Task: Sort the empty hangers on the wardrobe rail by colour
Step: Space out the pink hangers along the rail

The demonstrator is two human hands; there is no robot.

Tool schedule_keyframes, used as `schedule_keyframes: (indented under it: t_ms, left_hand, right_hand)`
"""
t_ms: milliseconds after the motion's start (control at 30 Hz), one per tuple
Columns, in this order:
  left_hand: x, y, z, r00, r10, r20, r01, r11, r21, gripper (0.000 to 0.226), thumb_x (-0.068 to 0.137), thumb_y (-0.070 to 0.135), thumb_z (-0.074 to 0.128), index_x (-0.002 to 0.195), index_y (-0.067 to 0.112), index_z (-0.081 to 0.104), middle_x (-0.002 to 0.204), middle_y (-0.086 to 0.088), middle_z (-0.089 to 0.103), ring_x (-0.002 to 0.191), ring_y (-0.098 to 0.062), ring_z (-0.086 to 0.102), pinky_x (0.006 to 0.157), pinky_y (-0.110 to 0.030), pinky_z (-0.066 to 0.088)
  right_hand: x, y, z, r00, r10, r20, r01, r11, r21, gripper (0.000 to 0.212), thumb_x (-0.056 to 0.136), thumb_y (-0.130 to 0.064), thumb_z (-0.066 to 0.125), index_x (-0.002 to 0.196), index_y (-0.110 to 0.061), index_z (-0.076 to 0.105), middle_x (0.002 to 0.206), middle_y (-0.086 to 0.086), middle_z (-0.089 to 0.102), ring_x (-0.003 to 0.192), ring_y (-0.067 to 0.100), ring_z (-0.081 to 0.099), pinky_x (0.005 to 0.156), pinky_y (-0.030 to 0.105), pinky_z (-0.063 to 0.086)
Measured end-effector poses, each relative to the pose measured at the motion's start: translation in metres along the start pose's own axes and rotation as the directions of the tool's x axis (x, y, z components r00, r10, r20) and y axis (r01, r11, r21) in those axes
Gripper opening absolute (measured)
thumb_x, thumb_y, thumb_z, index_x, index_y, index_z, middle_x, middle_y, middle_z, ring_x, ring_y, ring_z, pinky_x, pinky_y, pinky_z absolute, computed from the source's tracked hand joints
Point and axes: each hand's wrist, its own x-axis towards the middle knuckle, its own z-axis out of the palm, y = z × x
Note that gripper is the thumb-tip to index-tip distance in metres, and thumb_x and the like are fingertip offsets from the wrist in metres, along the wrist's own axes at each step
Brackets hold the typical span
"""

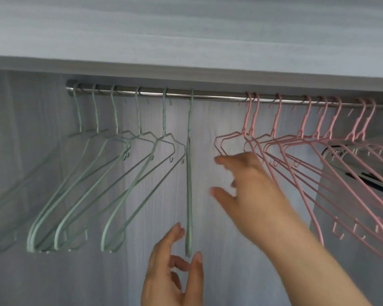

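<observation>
Green hangers (pixel 138 120) hang along the left of the wardrobe rail (pixel 212 96), with pink hangers (pixel 277 120) along the right and a gap between them. The left hand (pixel 173 268), fingers loose and apart, brackets the lower end of the rightmost green hanger (pixel 188 184), showing no clear grip. The right hand (pixel 250 186), fingers spread and holding nothing, reaches the nearest pink hanger (pixel 222 139).

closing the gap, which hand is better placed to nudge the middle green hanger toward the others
Left, probably: the left hand is open beside the lower end of the middle green hanger; the right hand reaches toward the pink hangers.
</observation>
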Motion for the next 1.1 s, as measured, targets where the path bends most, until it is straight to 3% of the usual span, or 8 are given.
schedule_keyframes:
  t_ms: [100, 300, 400, 500, 567, 667, 867, 1100]
  left_hand:
    - [-0.006, 0.004, 0.003, 0.991, 0.133, -0.015, -0.131, 0.989, 0.070, 0.068, 0.054, 0.046, 0.055, 0.119, 0.056, 0.038, 0.112, 0.026, 0.043, 0.058, 0.005, 0.048, 0.045, 0.002, 0.032]
    - [-0.031, 0.036, 0.038, 0.975, 0.213, 0.063, -0.210, 0.977, -0.048, 0.056, 0.066, 0.043, 0.051, 0.114, 0.066, 0.033, 0.092, 0.031, 0.052, 0.054, 0.011, 0.044, 0.057, 0.005, 0.034]
    - [-0.024, 0.057, 0.057, 0.909, 0.048, 0.413, -0.041, 0.999, -0.025, 0.040, 0.073, 0.073, 0.021, 0.113, 0.071, 0.020, 0.122, 0.037, 0.042, 0.100, 0.012, 0.050, 0.082, 0.001, 0.039]
    - [-0.020, 0.052, 0.069, 0.839, -0.110, 0.532, 0.046, 0.990, 0.131, 0.045, 0.080, 0.057, 0.031, 0.125, 0.054, 0.024, 0.138, 0.021, 0.033, 0.123, 0.001, 0.038, 0.105, -0.015, 0.031]
    - [-0.017, 0.049, 0.070, 0.835, -0.122, 0.537, 0.082, 0.992, 0.098, 0.023, 0.086, 0.045, 0.042, 0.106, 0.056, 0.037, 0.130, 0.019, 0.045, 0.116, 0.005, 0.043, 0.096, -0.003, 0.028]
    - [-0.017, 0.038, 0.064, 0.853, -0.082, 0.515, 0.060, 0.996, 0.060, 0.040, 0.087, 0.023, 0.054, 0.073, 0.060, 0.050, 0.105, 0.021, 0.066, 0.100, 0.011, 0.055, 0.082, 0.006, 0.031]
    - [-0.013, 0.025, 0.045, 0.920, -0.052, 0.388, 0.051, 0.999, 0.013, 0.025, 0.083, 0.027, 0.048, 0.097, 0.049, 0.047, 0.083, 0.037, 0.066, 0.088, 0.021, 0.056, 0.074, 0.005, 0.035]
    - [-0.009, 0.020, 0.031, 0.936, -0.074, 0.344, 0.068, 0.997, 0.032, 0.018, 0.082, 0.028, 0.048, 0.087, 0.040, 0.060, 0.083, 0.036, 0.066, 0.087, 0.020, 0.057, 0.074, 0.005, 0.036]
  right_hand:
    - [0.001, 0.027, -0.038, 0.989, 0.039, -0.140, -0.053, 0.994, -0.097, 0.053, 0.083, -0.016, 0.063, 0.131, -0.029, 0.045, 0.134, -0.004, 0.042, 0.107, 0.014, 0.053, 0.086, 0.019, 0.036]
    - [0.008, 0.058, -0.044, 0.973, 0.230, 0.014, -0.227, 0.967, -0.118, 0.049, 0.081, -0.018, 0.065, 0.127, -0.024, 0.051, 0.118, -0.004, 0.062, 0.091, 0.012, 0.054, 0.081, 0.022, 0.039]
    - [0.008, 0.060, -0.039, 0.968, 0.249, 0.003, -0.246, 0.958, -0.148, 0.044, 0.082, -0.022, 0.062, 0.126, -0.019, 0.052, 0.114, 0.000, 0.064, 0.100, 0.017, 0.057, 0.084, 0.023, 0.041]
    - [0.008, 0.059, -0.031, 0.951, 0.298, 0.079, -0.273, 0.934, -0.230, 0.040, 0.089, -0.026, 0.052, 0.127, -0.012, 0.050, 0.118, 0.007, 0.063, 0.107, 0.023, 0.058, 0.087, 0.027, 0.045]
    - [0.009, 0.057, -0.024, 0.945, 0.302, 0.128, -0.267, 0.935, -0.235, 0.033, 0.092, -0.022, 0.044, 0.121, -0.007, 0.051, 0.110, 0.010, 0.066, 0.094, 0.023, 0.061, 0.076, 0.029, 0.048]
    - [0.011, 0.052, -0.015, 0.959, 0.254, 0.125, -0.236, 0.961, -0.143, 0.028, 0.092, -0.016, 0.041, 0.114, -0.004, 0.055, 0.103, 0.012, 0.068, 0.085, 0.024, 0.061, 0.066, 0.027, 0.047]
    - [0.012, 0.033, 0.002, 0.984, 0.137, 0.113, -0.140, 0.990, 0.017, 0.025, 0.093, -0.015, 0.042, 0.107, -0.003, 0.059, 0.077, 0.007, 0.061, 0.063, 0.017, 0.048, 0.050, 0.018, 0.034]
    - [0.015, 0.019, 0.015, 0.988, 0.124, 0.096, -0.133, 0.986, 0.096, 0.028, 0.093, -0.017, 0.042, 0.114, -0.004, 0.056, 0.098, 0.015, 0.068, 0.088, 0.027, 0.063, 0.079, 0.035, 0.052]
